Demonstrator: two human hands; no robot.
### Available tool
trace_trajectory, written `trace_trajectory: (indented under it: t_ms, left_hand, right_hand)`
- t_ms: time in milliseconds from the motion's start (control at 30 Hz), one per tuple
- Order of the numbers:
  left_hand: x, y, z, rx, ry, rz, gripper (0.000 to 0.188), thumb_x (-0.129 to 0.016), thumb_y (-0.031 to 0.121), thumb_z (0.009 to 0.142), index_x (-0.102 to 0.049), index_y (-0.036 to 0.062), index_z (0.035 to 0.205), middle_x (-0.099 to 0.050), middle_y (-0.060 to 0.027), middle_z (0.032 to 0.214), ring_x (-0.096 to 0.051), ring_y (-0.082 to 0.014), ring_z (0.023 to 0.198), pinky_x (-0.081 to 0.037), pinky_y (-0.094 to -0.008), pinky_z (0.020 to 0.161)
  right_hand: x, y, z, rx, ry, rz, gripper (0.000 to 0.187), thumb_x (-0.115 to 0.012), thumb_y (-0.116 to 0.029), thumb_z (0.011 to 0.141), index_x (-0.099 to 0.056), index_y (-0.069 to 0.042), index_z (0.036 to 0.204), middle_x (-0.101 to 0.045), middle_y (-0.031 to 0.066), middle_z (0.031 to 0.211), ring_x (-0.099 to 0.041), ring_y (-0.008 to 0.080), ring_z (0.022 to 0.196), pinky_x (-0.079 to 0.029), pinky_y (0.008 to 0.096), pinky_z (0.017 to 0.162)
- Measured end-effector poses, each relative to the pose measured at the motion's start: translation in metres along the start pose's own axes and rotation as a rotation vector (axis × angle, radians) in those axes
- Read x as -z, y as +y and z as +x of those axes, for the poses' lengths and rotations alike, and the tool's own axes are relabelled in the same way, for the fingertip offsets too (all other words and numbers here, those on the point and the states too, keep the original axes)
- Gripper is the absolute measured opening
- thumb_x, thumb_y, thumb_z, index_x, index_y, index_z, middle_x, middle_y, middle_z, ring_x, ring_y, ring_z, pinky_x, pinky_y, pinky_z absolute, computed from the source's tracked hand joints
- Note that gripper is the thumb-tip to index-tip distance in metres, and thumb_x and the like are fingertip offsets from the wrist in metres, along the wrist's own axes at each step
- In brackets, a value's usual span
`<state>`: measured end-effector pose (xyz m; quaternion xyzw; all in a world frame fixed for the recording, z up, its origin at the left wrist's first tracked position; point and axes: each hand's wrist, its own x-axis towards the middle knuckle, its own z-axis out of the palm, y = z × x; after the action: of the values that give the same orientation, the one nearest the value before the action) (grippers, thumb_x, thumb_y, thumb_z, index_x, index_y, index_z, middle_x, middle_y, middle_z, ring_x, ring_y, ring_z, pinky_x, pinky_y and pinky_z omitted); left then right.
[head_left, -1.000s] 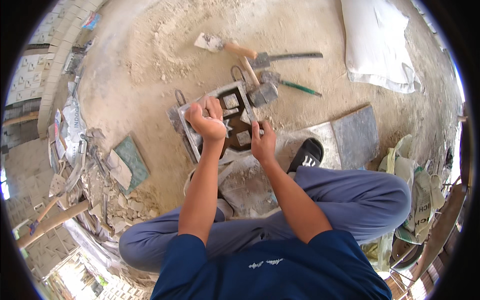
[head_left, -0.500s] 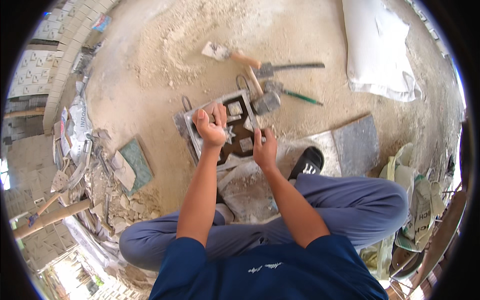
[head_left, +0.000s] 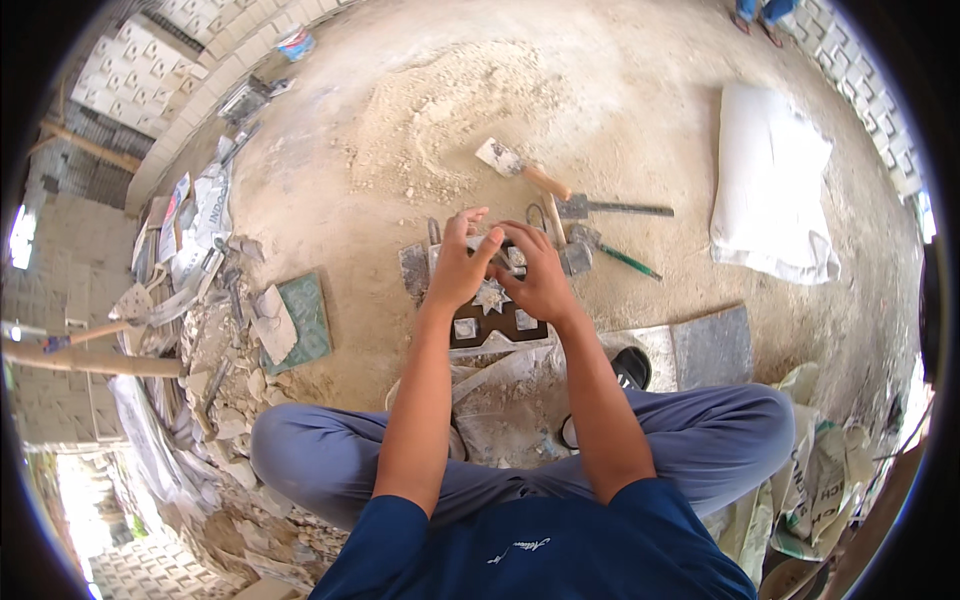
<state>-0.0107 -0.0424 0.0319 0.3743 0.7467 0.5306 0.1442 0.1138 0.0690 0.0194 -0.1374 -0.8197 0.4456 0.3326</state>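
A person sitting on the dusty floor (head_left: 320, 200) brings both bare hands together over the far half of a metal mould (head_left: 497, 323), which lies flat on the ground between bent knees and a heap of sand (head_left: 440, 120). Half a second earlier the left hand (head_left: 462, 268) was a fist above the mould's left part and the right hand (head_left: 535, 275) had its fingers at the right edge. Now both have loosened: the left is uncurled, thumb parted from the fingers, and the right arches in from the other side with its fingers half spread, a gap showing between finger and thumb. From where I stand I cannot tell whether the fingertips touch the metal. The change reads as attention passing from the mould's sides to its far end, with both hands sharing the work. The uncovered near half shows a pale star (head_left: 490, 296) at the centre and two light squares (head_left: 465, 328) in the dark recesses. The mould sits squarer to the onlooker's eye than before, much of that owed to a turn of the wearer's head. Just beyond the right hand lie a mallet (head_left: 577, 260), a green-handled tool (head_left: 630, 262) and a trowel (head_left: 500, 157); a white sack (head_left: 770, 185) rests well apart to the right.
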Motion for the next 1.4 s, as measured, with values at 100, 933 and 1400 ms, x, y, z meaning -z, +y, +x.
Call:
trace_trajectory:
  t_ms: [100, 933, 1400]
  left_hand:
    - [-0.004, 0.0, -0.003, 0.06, 0.009, -0.09, 0.066, -0.06, 0.053, 0.096, -0.049, 0.0043, 0.14, -0.049, -0.0211, 0.137, -0.052, -0.0318, 0.121, -0.041, -0.0414, 0.105]
    - [0.001, -0.124, -0.065, 0.49, 0.178, 0.344, 0.135, -0.085, 0.068, 0.061, -0.015, 0.0043, 0.157, -0.031, -0.0256, 0.154, -0.036, -0.0415, 0.142, -0.04, -0.0512, 0.11]
    - [-0.003, -0.118, -0.068, 0.563, 0.172, 0.317, 0.132, -0.088, 0.062, 0.061, -0.018, 0.002, 0.155, -0.038, -0.0276, 0.148, -0.043, -0.0426, 0.136, -0.045, -0.049, 0.105]
  right_hand:
    - [-0.001, -0.002, 0.02, 0.056, -0.292, -0.041, 0.033, -0.072, -0.014, 0.086, -0.063, -0.007, 0.117, -0.067, 0.0151, 0.111, -0.062, 0.0411, 0.108, -0.05, 0.0453, 0.089]
    - [-0.033, -0.04, 0.033, -0.279, 0.211, 0.506, 0.051, -0.053, -0.024, 0.106, -0.046, -0.005, 0.06, -0.045, -0.004, 0.055, -0.038, 0.0044, 0.05, -0.026, 0.025, 0.045]
    - [-0.046, -0.03, 0.024, -0.307, 0.294, 0.268, 0.043, -0.052, -0.013, 0.103, -0.043, -0.003, 0.062, -0.044, -0.0011, 0.054, -0.036, 0.005, 0.047, -0.023, 0.0275, 0.045]
